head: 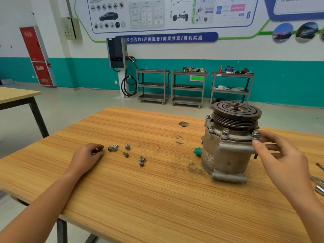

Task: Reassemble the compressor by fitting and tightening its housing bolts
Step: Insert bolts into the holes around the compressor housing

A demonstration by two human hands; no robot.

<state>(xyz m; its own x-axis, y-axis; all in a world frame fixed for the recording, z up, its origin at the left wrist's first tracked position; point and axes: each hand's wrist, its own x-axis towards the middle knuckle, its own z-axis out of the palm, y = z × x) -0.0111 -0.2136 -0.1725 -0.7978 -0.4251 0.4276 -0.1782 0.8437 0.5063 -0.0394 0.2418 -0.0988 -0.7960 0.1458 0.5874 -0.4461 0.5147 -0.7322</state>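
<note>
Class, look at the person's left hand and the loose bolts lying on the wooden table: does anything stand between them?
Nothing visible does. The left hand rests on the striped wooden table, fingertips beside the nearest of the loose grey steel bolts; only bare tabletop separates it from the others.

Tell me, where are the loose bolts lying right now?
The loose bolts lie scattered on the wooden table, left of the compressor, just beyond the left hand's fingertips.
</note>
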